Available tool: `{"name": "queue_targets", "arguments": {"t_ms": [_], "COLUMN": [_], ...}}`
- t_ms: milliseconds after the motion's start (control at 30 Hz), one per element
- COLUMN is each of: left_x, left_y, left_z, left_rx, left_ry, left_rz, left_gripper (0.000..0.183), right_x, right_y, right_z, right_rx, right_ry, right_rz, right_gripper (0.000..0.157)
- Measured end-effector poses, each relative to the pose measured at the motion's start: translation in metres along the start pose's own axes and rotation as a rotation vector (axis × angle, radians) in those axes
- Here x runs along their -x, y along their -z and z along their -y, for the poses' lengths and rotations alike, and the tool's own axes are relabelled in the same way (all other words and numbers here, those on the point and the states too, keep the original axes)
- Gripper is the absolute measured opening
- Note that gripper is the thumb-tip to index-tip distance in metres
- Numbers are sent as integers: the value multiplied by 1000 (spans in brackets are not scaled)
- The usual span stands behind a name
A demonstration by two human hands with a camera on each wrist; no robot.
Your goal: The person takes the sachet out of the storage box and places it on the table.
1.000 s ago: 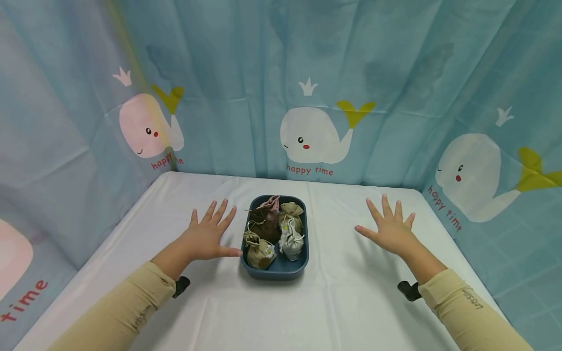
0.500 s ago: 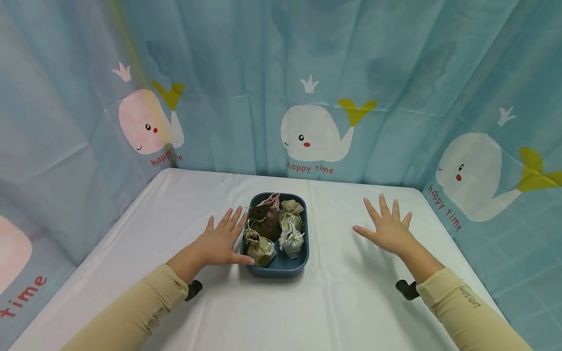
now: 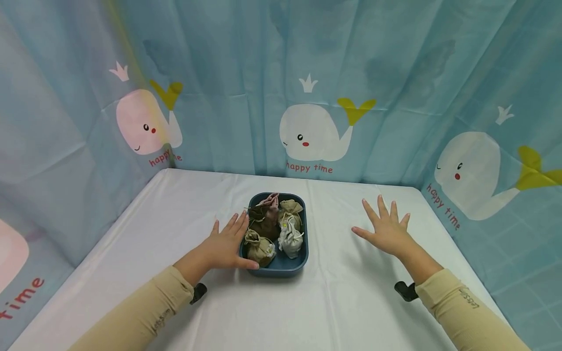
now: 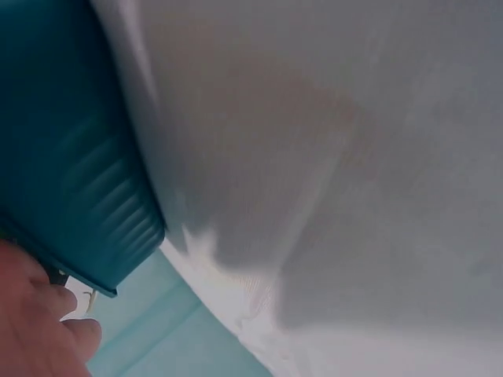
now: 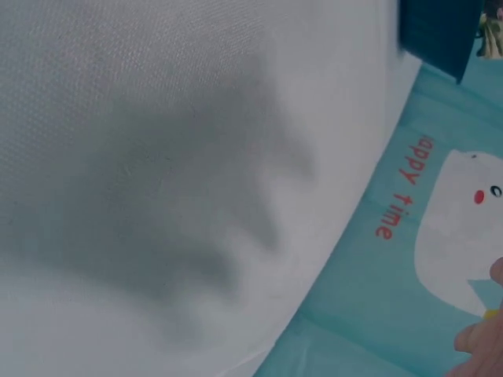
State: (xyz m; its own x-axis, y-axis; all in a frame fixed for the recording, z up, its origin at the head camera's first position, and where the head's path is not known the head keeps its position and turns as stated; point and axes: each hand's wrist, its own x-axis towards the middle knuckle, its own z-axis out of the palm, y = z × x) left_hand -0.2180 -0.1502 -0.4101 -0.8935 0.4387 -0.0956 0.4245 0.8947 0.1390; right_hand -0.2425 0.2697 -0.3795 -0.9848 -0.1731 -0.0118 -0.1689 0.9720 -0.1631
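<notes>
A dark blue tub stands on the white-covered table and holds several small drawstring pouches. Nearest my left hand is a beige pouch with a white flower. Beside it sits a white pouch, with a tan pouch behind; a brown pouch and a pink pouch fill the back left. With fingers straight, my left hand overlaps the tub's left rim, thumb over the front left corner. In the left wrist view, this hand shows by the tub's ribbed wall. My right hand hovers, fingers spread, holding nothing.
The white tablecloth spreads around the tub. A blue curtain printed with whales hangs along the back and both sides of the table. Each wrist carries a small black camera, such as the right wrist camera.
My left hand has moved right, from beside the tub to over its left rim, its fingers drawing closer together. The right hand has barely shifted; the tub and pouches stay put.
</notes>
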Motion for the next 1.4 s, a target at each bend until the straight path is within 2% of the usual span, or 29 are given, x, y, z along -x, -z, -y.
{"name": "queue_targets", "arguments": {"t_ms": [367, 833, 1267, 1400], "left_x": [-2, -3, -4, -3], "left_y": [-6, -5, -3, -3], "left_z": [-1, -4, -4, -4], "left_rx": [2, 28, 32, 34], "left_ry": [10, 21, 40, 39], "left_rz": [15, 32, 76, 76], "left_gripper": [124, 125, 125, 125], "right_x": [1, -9, -27, -32], "right_y": [0, -3, -2, 1], "right_z": [7, 17, 56, 72], "right_rx": [-13, -46, -95, -154], "right_ry": [22, 58, 166, 215], "right_rz": [-8, -32, -74, -60], "right_gripper": [95, 93, 98, 97]}}
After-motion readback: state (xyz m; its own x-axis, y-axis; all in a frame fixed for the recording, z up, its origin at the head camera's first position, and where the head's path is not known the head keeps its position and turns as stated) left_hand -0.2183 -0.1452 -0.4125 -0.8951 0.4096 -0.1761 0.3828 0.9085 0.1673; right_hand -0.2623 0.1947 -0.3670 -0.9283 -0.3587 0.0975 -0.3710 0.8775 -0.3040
